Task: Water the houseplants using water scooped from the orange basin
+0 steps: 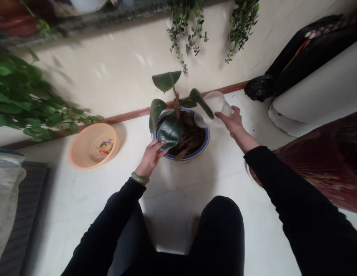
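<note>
A potted plant with broad dark green leaves grows from a blue-rimmed pot (207, 138) on the floor. My left hand (151, 156), with a green bangle at the wrist, pinches the edge of its large front leaf (169, 132). My right hand (232, 120) grips a translucent plastic container (217, 101), tilted over the pot's right side. One drooping leaf (202, 102) covers part of the container. Dark soil (192, 134) shows inside the pot; whether water runs onto it I cannot tell.
An orange basin (76, 153) stands to the left, below leafy vines (28, 96). Trailing plants (187, 28) hang from the ledge. At right are a white cylinder (319, 88), a black bag (259, 87) and a dark red planter (313, 165).
</note>
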The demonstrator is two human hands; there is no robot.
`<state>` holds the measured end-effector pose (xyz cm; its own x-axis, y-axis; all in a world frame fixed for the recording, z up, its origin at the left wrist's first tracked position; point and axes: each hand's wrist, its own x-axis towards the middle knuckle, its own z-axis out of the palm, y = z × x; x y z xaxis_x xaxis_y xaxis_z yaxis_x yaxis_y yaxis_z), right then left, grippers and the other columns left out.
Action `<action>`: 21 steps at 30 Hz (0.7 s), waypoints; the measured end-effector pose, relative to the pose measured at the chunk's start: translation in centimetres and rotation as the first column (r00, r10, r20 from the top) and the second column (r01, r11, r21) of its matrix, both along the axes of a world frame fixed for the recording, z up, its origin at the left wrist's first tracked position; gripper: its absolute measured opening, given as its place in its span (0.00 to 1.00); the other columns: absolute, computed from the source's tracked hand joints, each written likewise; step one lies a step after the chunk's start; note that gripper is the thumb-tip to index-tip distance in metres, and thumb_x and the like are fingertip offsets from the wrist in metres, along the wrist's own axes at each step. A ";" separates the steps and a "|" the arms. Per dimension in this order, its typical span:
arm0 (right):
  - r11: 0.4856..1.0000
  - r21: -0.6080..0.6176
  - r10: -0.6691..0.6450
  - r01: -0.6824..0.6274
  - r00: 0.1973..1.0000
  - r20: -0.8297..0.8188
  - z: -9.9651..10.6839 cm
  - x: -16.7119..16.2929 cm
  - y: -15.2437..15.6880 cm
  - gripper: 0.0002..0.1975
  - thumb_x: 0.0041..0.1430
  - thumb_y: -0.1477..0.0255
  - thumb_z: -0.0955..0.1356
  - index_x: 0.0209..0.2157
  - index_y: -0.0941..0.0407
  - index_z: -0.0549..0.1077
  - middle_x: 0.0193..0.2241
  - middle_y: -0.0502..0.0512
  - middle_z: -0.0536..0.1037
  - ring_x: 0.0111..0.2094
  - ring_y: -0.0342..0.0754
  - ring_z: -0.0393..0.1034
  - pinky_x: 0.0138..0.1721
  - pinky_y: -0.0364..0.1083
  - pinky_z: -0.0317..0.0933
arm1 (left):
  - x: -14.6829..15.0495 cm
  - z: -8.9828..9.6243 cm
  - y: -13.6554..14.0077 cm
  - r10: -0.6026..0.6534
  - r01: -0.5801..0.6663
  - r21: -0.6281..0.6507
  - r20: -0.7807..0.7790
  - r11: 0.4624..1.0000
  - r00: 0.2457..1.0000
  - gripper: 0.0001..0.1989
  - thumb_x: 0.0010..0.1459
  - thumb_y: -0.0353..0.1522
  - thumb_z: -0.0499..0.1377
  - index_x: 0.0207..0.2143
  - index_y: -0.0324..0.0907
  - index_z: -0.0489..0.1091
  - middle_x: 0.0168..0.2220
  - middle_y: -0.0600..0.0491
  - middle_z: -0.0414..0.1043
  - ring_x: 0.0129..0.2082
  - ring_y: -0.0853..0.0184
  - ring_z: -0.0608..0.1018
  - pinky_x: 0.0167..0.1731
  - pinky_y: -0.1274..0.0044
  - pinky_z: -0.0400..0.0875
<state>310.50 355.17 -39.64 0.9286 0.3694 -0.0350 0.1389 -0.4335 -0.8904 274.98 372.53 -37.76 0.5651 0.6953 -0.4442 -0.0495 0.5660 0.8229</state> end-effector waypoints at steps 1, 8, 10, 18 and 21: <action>0.999 -0.043 -0.028 0.027 1.000 -0.009 0.1 0.4 0.8 0.56 0.48 0.49 0.83 0.74 0.47 0.64 0.71 0.71 0.71 0.72 0.74 0.71 0.76 0.74 0.65 | 0.0 -0.1 0.1 0.002 -0.002 -0.001 -0.002 1.000 1.000 0.15 0.52 0.29 0.80 0.41 0.41 0.82 0.41 0.51 0.87 0.39 0.64 0.86 0.49 0.69 0.86; 0.989 -0.133 0.069 -0.059 0.995 0.072 0.1 1.9 5.2 0.63 0.48 0.48 0.85 0.78 0.50 0.59 0.73 0.74 0.65 0.76 0.78 0.63 0.80 0.76 0.55 | -0.2 0.6 0.9 0.010 -0.010 0.017 -0.006 1.000 1.000 0.15 0.51 0.28 0.80 0.40 0.41 0.82 0.41 0.52 0.87 0.39 0.66 0.86 0.46 0.72 0.86; 0.985 -0.138 0.124 -0.103 0.981 0.147 -0.2 1.9 6.1 0.65 0.47 0.44 0.85 0.78 0.53 0.59 0.73 0.76 0.65 0.77 0.80 0.59 0.80 0.78 0.52 | -0.3 0.9 1.2 0.015 -0.015 0.028 -0.009 1.000 1.000 0.15 0.51 0.28 0.79 0.40 0.41 0.82 0.41 0.52 0.87 0.39 0.66 0.86 0.47 0.72 0.86; 0.977 -0.093 0.213 -0.193 0.926 0.312 0.7 0.7 8.9 0.66 0.47 0.32 0.82 0.76 0.53 0.60 0.73 0.77 0.65 0.79 0.82 0.53 0.79 0.82 0.45 | -0.8 0.9 0.9 0.045 -0.045 -0.001 -0.052 0.999 0.998 0.14 0.51 0.25 0.78 0.38 0.42 0.79 0.38 0.55 0.84 0.37 0.68 0.85 0.54 0.68 0.85; 0.974 -0.081 0.226 -0.212 0.912 0.342 1.0 0.6 9.5 0.67 0.48 0.30 0.81 0.76 0.54 0.61 0.73 0.77 0.65 0.79 0.82 0.53 0.79 0.83 0.45 | -0.9 0.7 0.5 0.054 -0.055 -0.013 -0.050 0.998 0.997 0.15 0.51 0.25 0.78 0.37 0.42 0.78 0.37 0.56 0.83 0.36 0.69 0.84 0.55 0.67 0.84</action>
